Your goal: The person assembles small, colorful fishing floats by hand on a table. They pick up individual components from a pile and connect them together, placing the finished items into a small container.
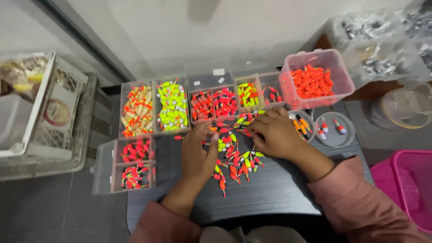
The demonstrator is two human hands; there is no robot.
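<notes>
Desk (279,193): dark wood-grain top carrying every tray and the loose pile.
Clear compartment trays (173,105): a row along the far edge, sorted by colour.
Pink tub (315,78): far right, full of orange-red floats.
Loose floats (234,157): scattered mid-desk, between and under both hands.
Left hand (198,153): palm down on the pile, fingers loosely spread, gripping nothing I can see.
Right hand (274,135): fingers curled onto the floats at the pile's far edge; whether it pinches one, I cannot tell.

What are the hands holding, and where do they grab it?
It cannot be told. The left hand and right hand both rest on the loose pile of small red, yellow and green plastic floats, fingers curled among them, hiding any grip.
</notes>
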